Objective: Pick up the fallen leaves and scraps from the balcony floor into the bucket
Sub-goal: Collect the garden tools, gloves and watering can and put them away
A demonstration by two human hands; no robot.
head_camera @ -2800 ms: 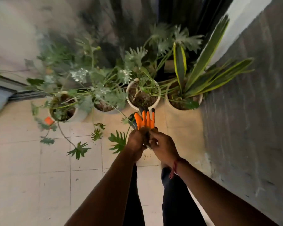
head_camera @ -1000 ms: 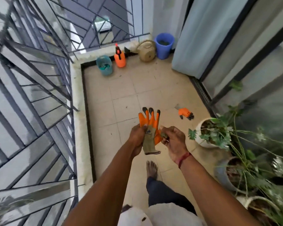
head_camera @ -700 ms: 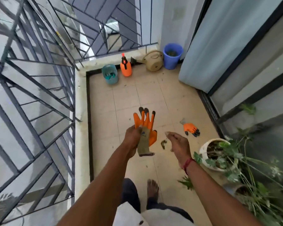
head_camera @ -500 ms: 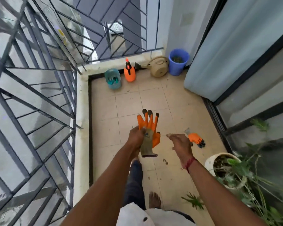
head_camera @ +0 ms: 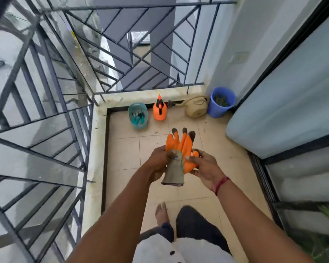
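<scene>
While I watch through the head camera, the largest thing before me is the dark metal railing of slanted bars, which fills the view from seven round to twelve o'clock. From one to four o'clock stands the pale glass sliding door in a black frame. Between them lies the beige tiled balcony floor, running from the centre up toward twelve. Along its far edge four things stand in a row. At one o'clock, in the corner beside the door, is the round blue plastic bucket with dark green bits inside. Just beside it, toward twelve, lies the beige plastic watering can, then the orange spray bottle with a black strap, then the teal plastic basket holding teal-handled tools at eleven. At the centre of the view both hands hold up an orange rubber-coated work glove with a grey knitted cuff, fingers pointing to twelve, well short of the bucket. The left hand grasps it at the cuff, fingers curled round the fabric. The right hand grips the thumb side, and a red thread band circles its wrist. A few tiny dark scraps dot the tiles near the basket.
</scene>
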